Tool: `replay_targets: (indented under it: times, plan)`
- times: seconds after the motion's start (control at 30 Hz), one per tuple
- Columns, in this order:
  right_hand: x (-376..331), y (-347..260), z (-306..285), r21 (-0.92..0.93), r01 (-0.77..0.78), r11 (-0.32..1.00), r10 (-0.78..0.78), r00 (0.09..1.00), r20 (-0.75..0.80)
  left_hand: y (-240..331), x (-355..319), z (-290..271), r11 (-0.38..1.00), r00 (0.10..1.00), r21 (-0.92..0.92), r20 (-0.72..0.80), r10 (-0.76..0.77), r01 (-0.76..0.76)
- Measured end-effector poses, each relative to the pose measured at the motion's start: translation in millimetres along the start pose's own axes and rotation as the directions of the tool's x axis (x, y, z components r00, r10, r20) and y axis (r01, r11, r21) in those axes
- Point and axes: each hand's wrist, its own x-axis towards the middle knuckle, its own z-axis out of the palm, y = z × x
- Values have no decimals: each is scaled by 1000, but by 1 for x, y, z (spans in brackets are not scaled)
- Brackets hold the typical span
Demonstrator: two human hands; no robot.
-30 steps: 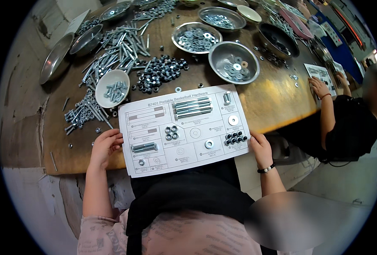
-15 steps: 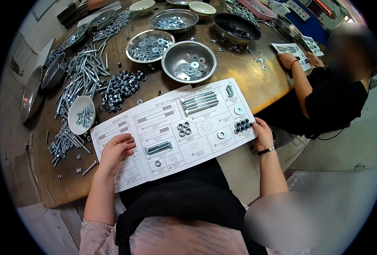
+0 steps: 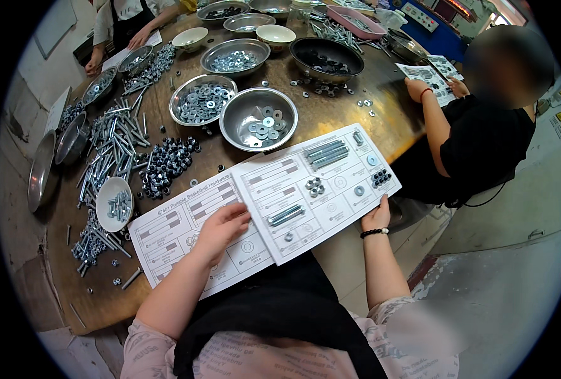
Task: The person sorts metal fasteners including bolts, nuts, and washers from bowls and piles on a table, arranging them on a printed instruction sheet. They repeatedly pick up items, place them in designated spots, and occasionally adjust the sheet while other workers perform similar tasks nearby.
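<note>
A person's right hand [image 3: 376, 216] is pinching the hardware-laden card [image 3: 340, 194] at its lower-right corner, the card is overlapping a printed sheet [image 3: 182, 224], left hand [image 3: 220, 230] is curving over both, its grip unclear

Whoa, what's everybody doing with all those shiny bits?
Someone's right hand holds the edge of a printed sheet with bolts, nuts and washers on it. Their left hand is over a second printed sheet, which lies partly under the first and shows only drawings. On the table stand bowls of metal parts, with loose piles beside them. Another person, on the right, handles sheets too.
</note>
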Motion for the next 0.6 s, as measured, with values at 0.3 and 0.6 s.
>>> replay_targets:
  times: [0.3, 0.6]
  plan:
    - [9, 14, 16, 19, -69, 997, 67, 996, 62, -17, 33, 35, 991, 960, 59, 259, 102, -121]
    - [100, -11, -19, -59, -142, 988, 151, 968, 201, -21, 0, -17, 920, 926, 135, 145, 350, -369]
